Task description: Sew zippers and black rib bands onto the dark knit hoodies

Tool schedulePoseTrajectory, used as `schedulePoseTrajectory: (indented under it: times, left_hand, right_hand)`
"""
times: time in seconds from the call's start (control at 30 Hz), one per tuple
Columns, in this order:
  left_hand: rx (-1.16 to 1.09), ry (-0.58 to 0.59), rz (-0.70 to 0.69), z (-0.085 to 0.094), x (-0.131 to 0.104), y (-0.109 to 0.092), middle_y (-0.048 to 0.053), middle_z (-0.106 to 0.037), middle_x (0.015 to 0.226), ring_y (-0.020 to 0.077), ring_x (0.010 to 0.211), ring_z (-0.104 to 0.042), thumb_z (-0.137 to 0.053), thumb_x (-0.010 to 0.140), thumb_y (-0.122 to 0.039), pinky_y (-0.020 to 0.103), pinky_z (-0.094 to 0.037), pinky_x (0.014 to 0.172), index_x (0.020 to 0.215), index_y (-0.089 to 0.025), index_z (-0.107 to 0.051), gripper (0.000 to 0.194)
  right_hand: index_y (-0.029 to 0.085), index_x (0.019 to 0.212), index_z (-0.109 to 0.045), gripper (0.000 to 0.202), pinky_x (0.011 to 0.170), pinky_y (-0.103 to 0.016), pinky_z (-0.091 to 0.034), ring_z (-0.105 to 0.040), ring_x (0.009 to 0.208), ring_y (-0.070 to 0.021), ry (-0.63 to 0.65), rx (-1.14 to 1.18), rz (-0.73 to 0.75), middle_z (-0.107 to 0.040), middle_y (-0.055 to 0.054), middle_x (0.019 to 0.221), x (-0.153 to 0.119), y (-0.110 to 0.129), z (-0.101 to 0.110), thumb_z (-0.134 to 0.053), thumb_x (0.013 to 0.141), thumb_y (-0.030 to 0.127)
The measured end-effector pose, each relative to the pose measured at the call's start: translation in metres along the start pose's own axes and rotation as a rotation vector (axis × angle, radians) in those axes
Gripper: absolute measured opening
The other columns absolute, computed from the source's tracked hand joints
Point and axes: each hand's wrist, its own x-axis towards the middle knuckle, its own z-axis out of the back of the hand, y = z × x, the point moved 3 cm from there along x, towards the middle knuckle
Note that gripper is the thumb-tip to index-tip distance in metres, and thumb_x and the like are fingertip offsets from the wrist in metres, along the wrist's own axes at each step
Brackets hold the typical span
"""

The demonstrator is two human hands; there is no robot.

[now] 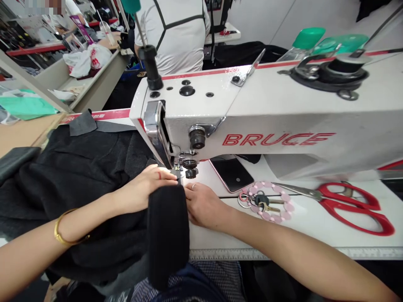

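A white sewing machine [208, 100] stands in front of me, its needle area just beyond my fingers. Dark grey cloth [91, 167] is bunched over the table on the left and hangs down toward my lap. My left hand [151, 184] lies on the cloth with fingers stretched toward the presser foot. A black ribbed band [168, 235] runs from the needle area down over the table edge. My right hand [203, 205], wearing a ring, has its fingers bent and pressed at the band's right edge near the foot; its fingertips are partly hidden.
Right of my hand lie a phone [233, 173], keys on a pink bead ring [267, 202] and red-handled scissors [349, 201]. A ruler strip [220, 254] lines the front table edge. Behind the machine is a person in a white shirt [176, 37].
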Motion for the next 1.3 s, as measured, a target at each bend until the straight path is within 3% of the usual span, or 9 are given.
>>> schedulePoseTrajectory:
  times: [0.2, 0.33, 0.47, 0.57, 0.67, 0.73, 0.83, 0.97, 1.3]
  left_hand:
    - [0.119, 0.266, 0.004, 0.004, 0.0, -0.009, 0.003, -0.045, 0.13, 0.0216, 0.123, -0.032, -0.046, 0.074, -0.011, 0.046, -0.02, 0.104, 0.123, -0.025, -0.045, 0.051]
    - [0.086, 0.438, 0.022, 0.015, -0.001, -0.015, 0.006, -0.03, 0.14, 0.0251, 0.131, -0.019, -0.048, 0.068, -0.016, 0.051, -0.013, 0.105, 0.135, -0.02, -0.026, 0.07]
    - [-0.042, 0.552, -0.022, 0.028, 0.002, -0.011, 0.005, -0.031, 0.14, 0.0237, 0.129, -0.025, -0.051, 0.065, -0.019, 0.041, -0.019, 0.107, 0.135, -0.019, -0.027, 0.074]
    - [-0.037, 0.35, 0.111, 0.024, 0.011, -0.002, 0.004, -0.051, 0.123, 0.0178, 0.111, -0.047, -0.048, 0.073, -0.02, 0.029, -0.036, 0.095, 0.125, -0.018, -0.042, 0.052]
    - [0.206, 0.039, 0.268, 0.01, 0.019, 0.003, 0.007, -0.061, 0.095, 0.0209, 0.092, -0.054, -0.047, 0.078, -0.022, 0.033, -0.042, 0.082, 0.105, -0.015, -0.057, 0.029]
    - [0.343, -0.058, 0.229, -0.001, 0.021, 0.002, 0.007, -0.061, 0.082, 0.022, 0.085, -0.055, -0.046, 0.08, -0.02, 0.036, -0.041, 0.078, 0.093, -0.016, -0.062, 0.021]
    - [0.394, -0.134, 0.106, -0.008, 0.021, 0.004, 0.005, -0.061, 0.078, 0.0191, 0.077, -0.054, -0.043, 0.083, -0.02, 0.035, -0.039, 0.076, 0.086, -0.018, -0.063, 0.02]
    - [0.307, -0.168, 0.065, -0.004, 0.017, 0.012, 0.004, -0.062, 0.085, 0.0166, 0.077, -0.054, -0.043, 0.085, -0.022, 0.037, -0.036, 0.083, 0.089, -0.018, -0.06, 0.018]
    - [0.396, -0.262, -0.069, -0.006, 0.016, 0.002, 0.004, -0.058, 0.074, 0.0167, 0.076, -0.05, -0.038, 0.085, -0.019, 0.038, -0.032, 0.082, 0.083, -0.017, -0.06, 0.023]
  right_hand:
    - [0.014, 0.068, -0.06, 0.019, 0.058, -0.03, -0.032, -0.043, 0.065, -0.0167, -0.114, 0.002, -0.087, -0.055, -0.005, 0.07, 0.0, -0.002, 0.005, -0.047, 0.079, 0.023]
    - [0.015, 0.066, -0.058, 0.016, 0.058, -0.029, -0.03, -0.044, 0.065, -0.016, -0.116, 0.019, -0.089, -0.055, -0.004, 0.07, 0.001, -0.005, 0.002, -0.047, 0.078, 0.018]
    - [0.016, 0.065, -0.056, 0.017, 0.057, -0.028, -0.028, -0.043, 0.064, -0.0152, -0.093, 0.03, -0.078, -0.055, -0.002, 0.069, 0.002, -0.008, -0.002, -0.048, 0.08, 0.018]
    - [0.017, 0.064, -0.054, 0.018, 0.058, -0.029, -0.028, -0.042, 0.064, -0.015, -0.086, 0.025, -0.076, -0.053, -0.001, 0.067, 0.002, -0.009, -0.003, -0.048, 0.081, 0.019]
    - [0.017, 0.063, -0.052, 0.022, 0.062, -0.029, -0.03, -0.042, 0.063, -0.015, -0.112, 0.026, -0.1, -0.052, -0.001, 0.066, 0.001, -0.01, -0.002, -0.047, 0.084, 0.022]
    - [0.017, 0.066, -0.053, 0.023, 0.063, -0.03, -0.032, -0.043, 0.063, -0.0153, -0.146, 0.041, -0.135, -0.052, -0.002, 0.067, 0.001, -0.01, 0.0, -0.044, 0.086, 0.025]
    - [0.013, 0.082, -0.054, 0.019, 0.062, -0.031, -0.035, -0.048, 0.07, -0.018, -0.206, 0.062, -0.179, -0.056, -0.007, 0.078, 0.004, -0.011, 0.005, -0.04, 0.086, 0.023]
    - [0.014, 0.099, -0.053, 0.025, 0.059, -0.027, -0.037, -0.053, 0.078, -0.0154, -0.203, 0.076, -0.101, -0.058, -0.008, 0.096, 0.006, -0.007, 0.005, -0.034, 0.085, 0.007]
    - [0.018, 0.093, -0.06, 0.024, 0.057, -0.026, -0.038, -0.054, 0.075, -0.0145, -0.202, 0.087, -0.137, -0.062, -0.003, 0.087, 0.002, -0.008, 0.0, -0.041, 0.082, 0.007]
